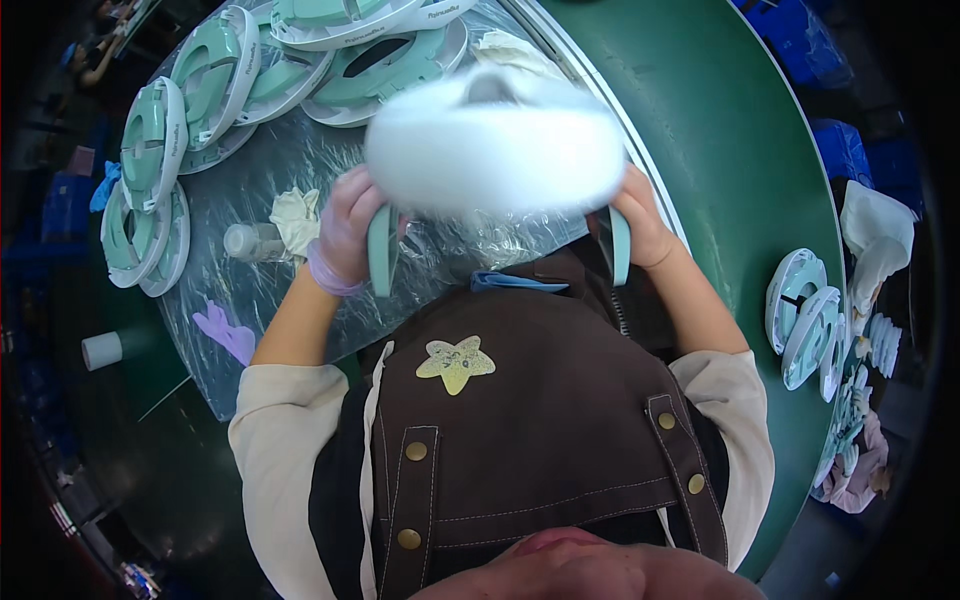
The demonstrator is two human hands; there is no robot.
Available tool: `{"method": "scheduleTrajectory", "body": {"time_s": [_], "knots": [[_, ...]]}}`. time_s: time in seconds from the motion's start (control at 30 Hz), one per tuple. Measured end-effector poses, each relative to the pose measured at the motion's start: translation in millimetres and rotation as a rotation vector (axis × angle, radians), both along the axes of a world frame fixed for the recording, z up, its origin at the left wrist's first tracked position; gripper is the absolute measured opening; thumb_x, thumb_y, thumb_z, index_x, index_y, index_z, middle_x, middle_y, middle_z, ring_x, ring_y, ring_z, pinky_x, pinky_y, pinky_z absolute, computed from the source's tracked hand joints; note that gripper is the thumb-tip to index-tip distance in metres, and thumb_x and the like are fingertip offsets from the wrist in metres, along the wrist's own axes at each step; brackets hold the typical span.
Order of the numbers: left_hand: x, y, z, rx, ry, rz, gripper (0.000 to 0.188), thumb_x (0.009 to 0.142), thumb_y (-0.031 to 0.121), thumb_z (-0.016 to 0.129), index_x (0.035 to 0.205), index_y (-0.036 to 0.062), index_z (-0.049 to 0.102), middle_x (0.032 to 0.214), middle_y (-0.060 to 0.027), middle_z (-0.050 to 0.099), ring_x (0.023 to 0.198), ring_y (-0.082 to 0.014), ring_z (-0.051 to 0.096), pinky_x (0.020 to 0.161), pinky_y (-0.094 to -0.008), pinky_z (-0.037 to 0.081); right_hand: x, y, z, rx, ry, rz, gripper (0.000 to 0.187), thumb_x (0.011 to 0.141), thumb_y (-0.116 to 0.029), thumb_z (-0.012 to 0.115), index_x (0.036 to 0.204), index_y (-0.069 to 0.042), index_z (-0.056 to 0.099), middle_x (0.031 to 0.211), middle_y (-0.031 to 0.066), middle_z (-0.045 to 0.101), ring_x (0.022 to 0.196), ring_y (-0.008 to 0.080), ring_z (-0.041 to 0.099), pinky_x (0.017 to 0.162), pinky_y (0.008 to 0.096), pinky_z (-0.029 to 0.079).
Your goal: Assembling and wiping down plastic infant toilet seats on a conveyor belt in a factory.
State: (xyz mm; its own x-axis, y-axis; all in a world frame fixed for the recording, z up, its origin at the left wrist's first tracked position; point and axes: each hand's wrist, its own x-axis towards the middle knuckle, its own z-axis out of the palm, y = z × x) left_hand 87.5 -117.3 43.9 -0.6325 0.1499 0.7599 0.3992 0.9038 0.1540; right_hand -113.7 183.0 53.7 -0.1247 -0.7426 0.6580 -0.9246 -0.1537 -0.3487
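Observation:
Between my hands, raised over the table, is a white plastic seat [490,160] with two teal side pieces hanging down; it is blurred, and its shape resembles a child's toilet seat. My left hand [343,235], in a thin purple glove, grips its left edge next to one teal side piece [381,250]. On the opposite edge, my bare right hand [643,222] has its fingers wrapped around the rim by the other teal side piece [620,245]. The seat's body hides part of the fingers of both hands.
Clear plastic sheeting [230,300] covers the table. Several white-and-teal rings [215,80] pile up at the far left. Near my left arm lie a clear bottle [250,242], a white cloth [295,222] and a purple glove [224,332]. More rings [796,300] stand on the green surface [700,120] at right.

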Motion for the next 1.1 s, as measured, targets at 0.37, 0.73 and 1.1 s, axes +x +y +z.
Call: {"method": "scheduleTrajectory", "body": {"time_s": [0.37,0.73,1.1], "knots": [[-0.2,8.9,26.7,0.099,0.009,0.024,0.054,0.062,0.001,0.066,0.112,0.0033,0.045,0.108,-0.0135,0.050,0.097,-0.0314,0.051,0.082,-0.0394,0.044,-11.2,-1.8,9.2,-0.085,0.030,0.088,0.054,0.068,-0.005,0.072,0.114,-0.004,0.045,0.113,0.0174,0.053,0.108,0.0321,0.050,0.091,0.0421,0.039],[-47.7,-6.7,15.6,1.101,-0.539,-0.112,0.049,0.069,0.009,0.060,0.115,0.0003,0.048,0.100,-0.0056,0.054,0.091,-0.0134,0.051,0.081,-0.0287,0.042,-26.5,-25.2,4.1,-0.076,-0.755,-0.160,0.062,0.091,-0.046,0.040,0.127,0.005,0.038,0.103,0.0095,0.054,0.091,0.0161,0.051,0.081,0.0292,0.041],[-101.4,5.4,-33.6,1.057,-0.746,-0.066,0.056,0.085,0.043,0.057,0.116,-0.0019,0.048,0.108,-0.0095,0.056,0.096,-0.0175,0.051,0.086,-0.0294,0.040,-17.9,-91.6,-61.1,0.497,-0.154,-0.859,0.049,0.081,-0.045,0.057,0.104,-0.001,0.053,0.094,0.0186,0.059,0.095,0.0322,0.056,0.080,0.0421,0.040]]}}
